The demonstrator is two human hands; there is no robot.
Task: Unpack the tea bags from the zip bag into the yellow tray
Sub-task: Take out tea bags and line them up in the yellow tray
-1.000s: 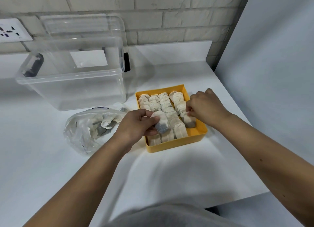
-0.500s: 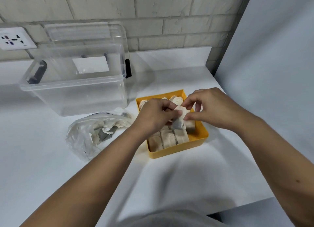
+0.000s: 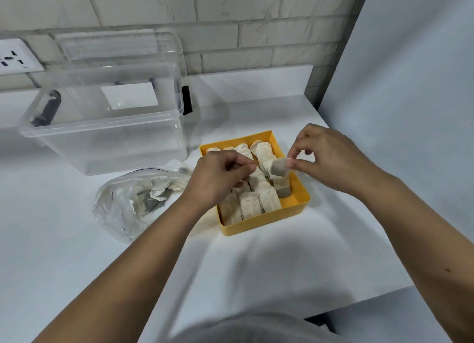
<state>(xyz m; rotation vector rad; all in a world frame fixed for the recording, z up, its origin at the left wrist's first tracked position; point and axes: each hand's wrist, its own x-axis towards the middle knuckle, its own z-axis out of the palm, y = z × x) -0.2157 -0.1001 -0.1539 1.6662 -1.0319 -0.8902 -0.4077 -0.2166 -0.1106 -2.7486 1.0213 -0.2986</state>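
Hands over the yellow tray (image 3: 264, 222), seen from the head camera. The left hand (image 3: 218, 178) covers the tray's left part and hides the tea bags beneath it; its fingers are curled with the tips drawn together, possibly on a thread or tag, but whether they hold anything cannot be told. The right hand (image 3: 331, 160) pinches one tea bag (image 3: 278, 167) between thumb and forefinger, held above the tray's right side and clear of the packed tea bags (image 3: 250, 206), which stand upright in close rows. The zip bag (image 3: 120, 209) lies crumpled on the desk (image 3: 256, 265) just left of the tray, partly behind the left forearm; the remaining tea bags (image 3: 154, 196) inside show only dimly through the creased film, and their number is unclear. A clear plastic box (image 3: 107, 142) stands behind the zip bag, with its lid (image 3: 120, 47) leaning on the brick wall (image 3: 256, 21). A wall socket (image 3: 15, 57) is cut off by the left edge. A grey panel (image 3: 410, 86) closes the right side of the desk.
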